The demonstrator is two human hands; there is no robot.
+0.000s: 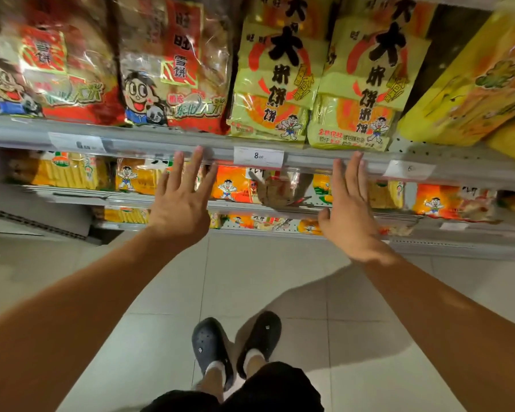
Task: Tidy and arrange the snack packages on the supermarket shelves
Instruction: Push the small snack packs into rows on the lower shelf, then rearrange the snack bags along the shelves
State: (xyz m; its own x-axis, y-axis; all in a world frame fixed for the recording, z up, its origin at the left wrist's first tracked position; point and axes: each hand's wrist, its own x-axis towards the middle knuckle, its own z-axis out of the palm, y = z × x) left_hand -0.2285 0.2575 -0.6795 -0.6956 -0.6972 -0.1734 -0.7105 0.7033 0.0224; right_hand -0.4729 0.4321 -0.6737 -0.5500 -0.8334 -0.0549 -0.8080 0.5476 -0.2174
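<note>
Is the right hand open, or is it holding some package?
Open. The right hand has straight fingers, holds nothing, and its fingertips reach the shelf edge below the yellow packages.

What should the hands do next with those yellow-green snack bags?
Probably lift both open hands, left hand and right hand, to the two yellow-green bags and push them back. Both hands are empty, with fingers straight, right below the shelf edge. The bags' bottoms poke out over that edge, the right-hand one most.
</note>
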